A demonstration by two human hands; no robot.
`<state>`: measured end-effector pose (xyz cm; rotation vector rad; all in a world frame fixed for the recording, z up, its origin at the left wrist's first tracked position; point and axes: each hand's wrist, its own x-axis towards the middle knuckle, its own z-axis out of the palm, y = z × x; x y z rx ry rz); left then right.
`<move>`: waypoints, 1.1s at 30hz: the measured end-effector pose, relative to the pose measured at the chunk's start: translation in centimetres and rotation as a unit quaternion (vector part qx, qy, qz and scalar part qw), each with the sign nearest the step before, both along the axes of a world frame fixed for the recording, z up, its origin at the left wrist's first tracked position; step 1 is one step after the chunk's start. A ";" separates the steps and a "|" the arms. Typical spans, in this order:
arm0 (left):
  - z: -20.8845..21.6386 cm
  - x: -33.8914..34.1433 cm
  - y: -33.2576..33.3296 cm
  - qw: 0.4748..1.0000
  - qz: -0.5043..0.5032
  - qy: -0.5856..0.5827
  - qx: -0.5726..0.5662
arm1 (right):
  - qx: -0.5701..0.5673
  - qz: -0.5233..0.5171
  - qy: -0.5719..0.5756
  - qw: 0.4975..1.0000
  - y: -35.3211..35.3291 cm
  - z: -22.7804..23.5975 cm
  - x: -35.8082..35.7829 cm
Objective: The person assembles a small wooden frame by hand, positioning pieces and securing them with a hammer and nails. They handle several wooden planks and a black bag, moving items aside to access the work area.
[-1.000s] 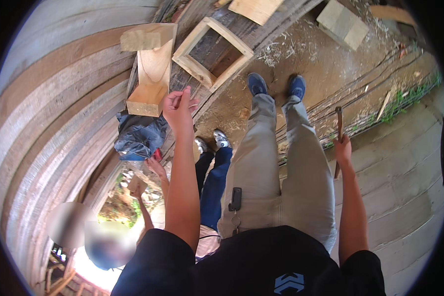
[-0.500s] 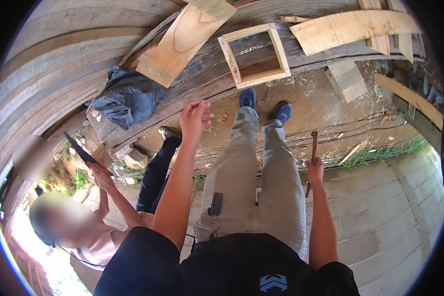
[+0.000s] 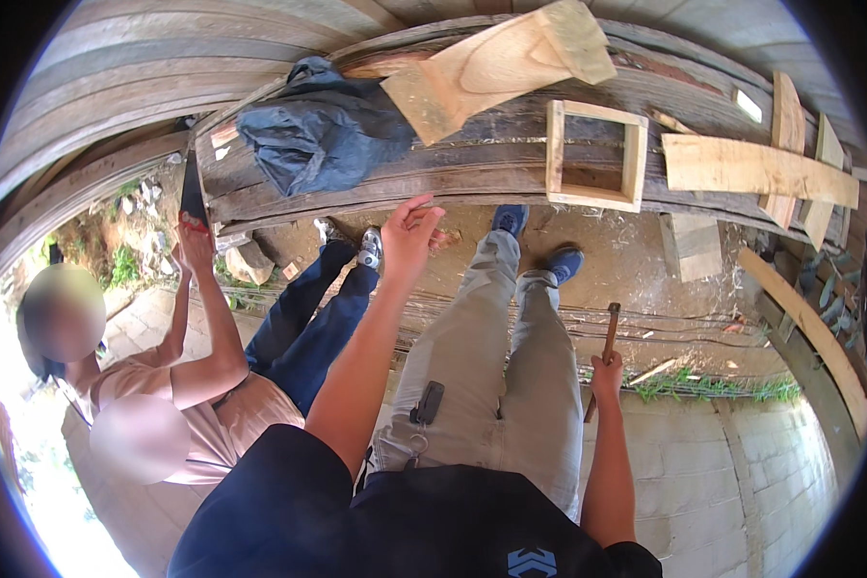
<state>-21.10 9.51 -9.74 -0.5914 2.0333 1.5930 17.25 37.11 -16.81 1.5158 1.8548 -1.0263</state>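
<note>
My right hand (image 3: pixel 606 376) is wrapped round a hammer (image 3: pixel 612 332) beside my right leg, its wooden handle showing above and below the fist. Out in front, my left hand (image 3: pixel 412 236) hangs in the air before the edge of a rough plank bench (image 3: pixel 491 164). Its fingers are loosely bent and apart, and I see nothing held in them. A square wooden frame (image 3: pixel 595 197) rests on the bench near its front edge, right of my left hand. Left of the frame lies a wide pale board (image 3: pixel 496 72).
A dark plastic sheet (image 3: pixel 318 135) is heaped on the bench's left part. Several pale boards (image 3: pixel 756 171) lie crossed at its right. At left, a co-worker (image 3: pixel 212 352) holds a handsaw (image 3: pixel 193 188) with a red handle. A wood block (image 3: pixel 694 246) lies on the ground below the bench.
My view has turned left, so the bench and frame sit further right in it. The co-worker's saw now points up toward the bench's left end. The hammer stays in my right hand.
</note>
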 end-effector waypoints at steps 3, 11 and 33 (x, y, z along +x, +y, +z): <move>0.4 -0.4 -2.1 1.000 0.018 0.004 -0.009 | -0.020 -0.008 -0.008 1.000 0.7 0.4 -0.4; -0.7 -2.6 -3.1 0.999 0.034 -0.011 0.013 | -0.008 0.032 -0.014 0.999 1.1 -1.3 0.7; -1.7 -17.0 -13.3 0.810 -0.142 0.169 -0.543 | 0.011 0.029 0.003 1.000 1.0 1.9 -2.6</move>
